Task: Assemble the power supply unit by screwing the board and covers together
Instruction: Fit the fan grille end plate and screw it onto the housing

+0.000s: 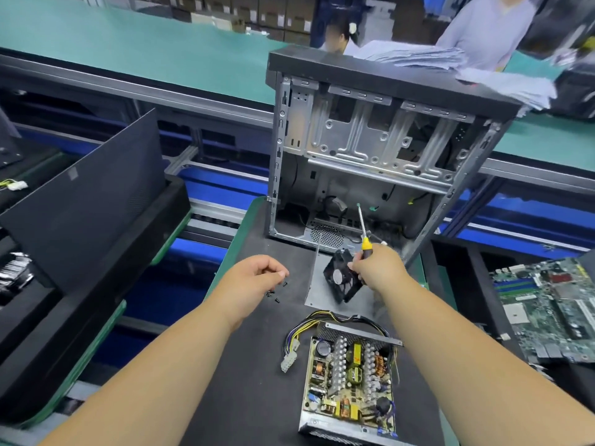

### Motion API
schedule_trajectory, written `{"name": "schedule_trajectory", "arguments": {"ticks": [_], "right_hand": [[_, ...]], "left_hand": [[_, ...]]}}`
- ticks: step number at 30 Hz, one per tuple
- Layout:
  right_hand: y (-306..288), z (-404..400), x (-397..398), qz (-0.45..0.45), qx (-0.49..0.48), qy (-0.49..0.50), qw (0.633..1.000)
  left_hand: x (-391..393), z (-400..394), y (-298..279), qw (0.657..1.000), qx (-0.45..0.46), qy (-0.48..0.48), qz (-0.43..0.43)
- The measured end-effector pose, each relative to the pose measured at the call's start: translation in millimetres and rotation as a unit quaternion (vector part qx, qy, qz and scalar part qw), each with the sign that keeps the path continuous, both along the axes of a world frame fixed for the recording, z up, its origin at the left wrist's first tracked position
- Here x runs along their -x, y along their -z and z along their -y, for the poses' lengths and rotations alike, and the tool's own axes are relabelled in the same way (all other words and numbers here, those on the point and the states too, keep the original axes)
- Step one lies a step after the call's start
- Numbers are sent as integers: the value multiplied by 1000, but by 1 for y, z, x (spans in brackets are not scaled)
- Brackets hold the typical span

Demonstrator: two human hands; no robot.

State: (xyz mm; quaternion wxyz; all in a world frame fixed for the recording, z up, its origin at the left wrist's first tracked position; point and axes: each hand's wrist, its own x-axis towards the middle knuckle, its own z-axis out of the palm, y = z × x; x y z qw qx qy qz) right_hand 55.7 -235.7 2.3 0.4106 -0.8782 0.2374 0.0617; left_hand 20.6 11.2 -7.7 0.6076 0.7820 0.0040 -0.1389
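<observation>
- Right hand: grip closed round yellow-handled screwdriver, shaft up, just beyond the fan.
- Left hand: fingers curled, seemingly empty, over loose screws, left of fan.
- Open power supply board: on desk, nearer than fan.

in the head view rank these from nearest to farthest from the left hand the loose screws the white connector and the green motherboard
1. Loose screws: on the black mat right beside the left hand's fingertips.
2. White connector: nearer the camera, at the end of the power supply's cable bundle.
3. Green motherboard: far right, past the right hand holding the screwdriver.
</observation>
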Motion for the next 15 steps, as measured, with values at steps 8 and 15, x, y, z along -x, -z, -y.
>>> {"name": "schedule_trajectory", "arguments": {"ticks": [8,15], "right_hand": [[-60,5,67,159,-139,-12,977],[-79,10,111,186,-183,-18,965]], "left_hand": [[0,26,-16,998,37,50,-16],[13,39,-43,984,111,128,46]]}}
